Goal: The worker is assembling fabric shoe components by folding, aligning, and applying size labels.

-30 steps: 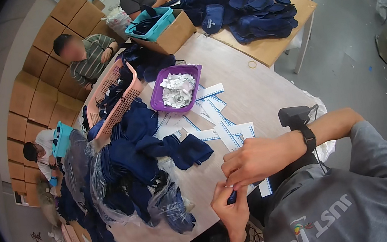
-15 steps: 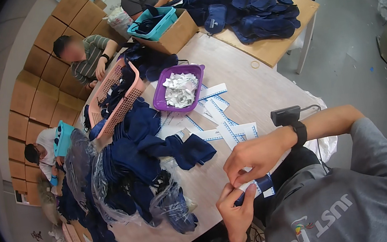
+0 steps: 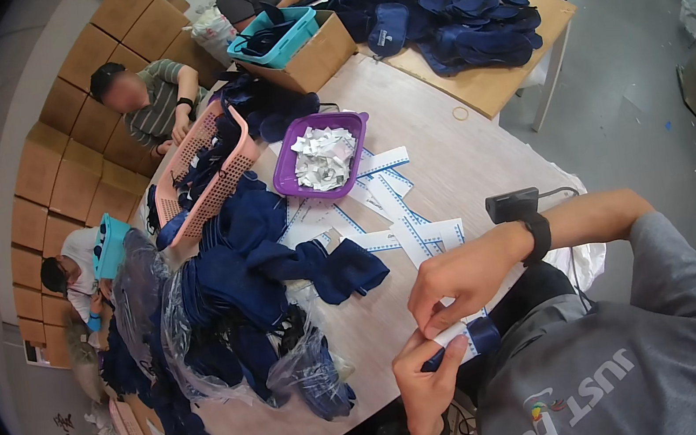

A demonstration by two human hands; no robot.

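The left hand [image 3: 422, 376] holds a dark blue cloth roll [image 3: 484, 336], with its thumb on one side and its fingers curled under the other. A white paper strip [image 3: 453, 333] with blue dots lies across the roll, next to that thumb. The roll is up in front of the grey shirt [image 3: 582, 363], just past the edge of the table [image 3: 483, 167]. The right hand [image 3: 464, 281] bends over the strip, with its fingertips close together near the strip's end. I cannot tell if they have a tight hold, as the hand hides them. More white strips [image 3: 409, 240] lie on the table near the right hand, and a big pile of blue cloth [image 3: 238, 291] sits to the left. The job in hand looks like putting the paper around the roll. To do it well, the left hand should squeeze the roll just enough so it does not puff out. The right fingers should pull the strip flat and snug, keep its edges straight, and not tug hard, because thin paper could tear or crease.
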